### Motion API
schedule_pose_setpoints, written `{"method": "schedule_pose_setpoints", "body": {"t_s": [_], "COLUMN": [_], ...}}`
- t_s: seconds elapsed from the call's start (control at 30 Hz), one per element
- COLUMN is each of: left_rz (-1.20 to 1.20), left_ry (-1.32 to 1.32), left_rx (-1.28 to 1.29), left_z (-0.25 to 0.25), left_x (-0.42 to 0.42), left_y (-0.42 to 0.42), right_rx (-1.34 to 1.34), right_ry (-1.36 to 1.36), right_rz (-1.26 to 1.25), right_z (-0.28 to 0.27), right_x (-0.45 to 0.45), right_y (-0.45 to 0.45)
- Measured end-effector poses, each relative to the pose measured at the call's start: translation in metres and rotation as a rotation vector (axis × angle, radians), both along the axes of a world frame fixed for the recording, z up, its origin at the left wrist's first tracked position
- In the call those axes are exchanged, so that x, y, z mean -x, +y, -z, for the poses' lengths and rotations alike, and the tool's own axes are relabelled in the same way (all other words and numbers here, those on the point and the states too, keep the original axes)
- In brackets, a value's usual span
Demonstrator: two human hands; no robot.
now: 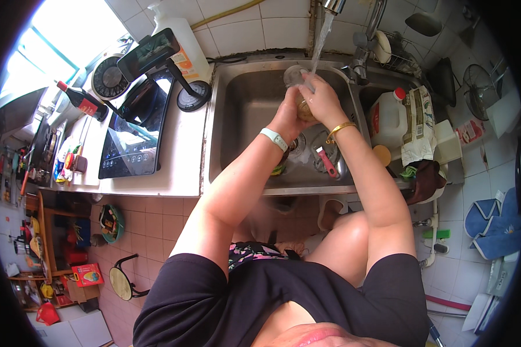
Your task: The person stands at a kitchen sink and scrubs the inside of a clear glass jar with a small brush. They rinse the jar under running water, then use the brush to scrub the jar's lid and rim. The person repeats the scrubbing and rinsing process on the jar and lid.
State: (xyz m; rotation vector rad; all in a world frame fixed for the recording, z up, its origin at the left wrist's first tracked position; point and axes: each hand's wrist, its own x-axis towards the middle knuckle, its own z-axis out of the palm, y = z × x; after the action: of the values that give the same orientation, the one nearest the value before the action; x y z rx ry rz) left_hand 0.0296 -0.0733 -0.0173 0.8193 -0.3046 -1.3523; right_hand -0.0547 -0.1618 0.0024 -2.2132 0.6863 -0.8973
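Observation:
Under the stream of water (322, 41) from the faucet (334, 6), both of my hands are closed around a clear vessel (294, 77), likely a glass or jar. Its round end shows above my fingers. My left hand (289, 110) grips it from the left and below. Against its upper right side lies my right hand (323, 99), its fingers partly in the water. Something yellowish-brown shows between my palms; I cannot tell what it is. Below them in the steel sink (247, 102) lie a peeler with a pink handle (327, 163) and other partly hidden items.
Left of the sink stand a phone on a stand (150, 52), an induction cooktop (134, 134), a wine bottle (81, 100) and a large white jug (191, 47). On the right are a red-capped plastic jug (388, 115), a printed bag (419, 126) and a wire rack (401, 52).

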Motion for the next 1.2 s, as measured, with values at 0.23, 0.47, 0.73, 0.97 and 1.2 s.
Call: {"method": "schedule_pose_setpoints", "body": {"t_s": [0.23,0.47,0.73,0.97,1.2], "left_rz": [-0.013,-0.041,0.051,-0.237,-0.086], "left_ry": [-0.11,-0.114,-0.196,-0.157,-0.136], "left_rx": [-0.118,-0.133,-0.146,-0.276,-0.196], "left_z": [0.029,0.025,0.014,0.037,0.017], "left_x": [-0.019,-0.007,0.012,-0.016,0.0], "left_y": [-0.011,-0.01,-0.004,-0.019,-0.005], "right_rx": [0.197,0.086,-0.333,-0.111,-0.108], "right_ry": [0.083,0.109,0.071,0.187,0.202], "right_rz": [0.013,-0.038,0.031,-0.039,0.04], "right_z": [0.002,0.006,0.027,0.013,0.008], "right_x": [0.001,0.001,0.011,-0.002,0.001], "right_y": [0.025,0.01,-0.032,0.011,0.013]}}
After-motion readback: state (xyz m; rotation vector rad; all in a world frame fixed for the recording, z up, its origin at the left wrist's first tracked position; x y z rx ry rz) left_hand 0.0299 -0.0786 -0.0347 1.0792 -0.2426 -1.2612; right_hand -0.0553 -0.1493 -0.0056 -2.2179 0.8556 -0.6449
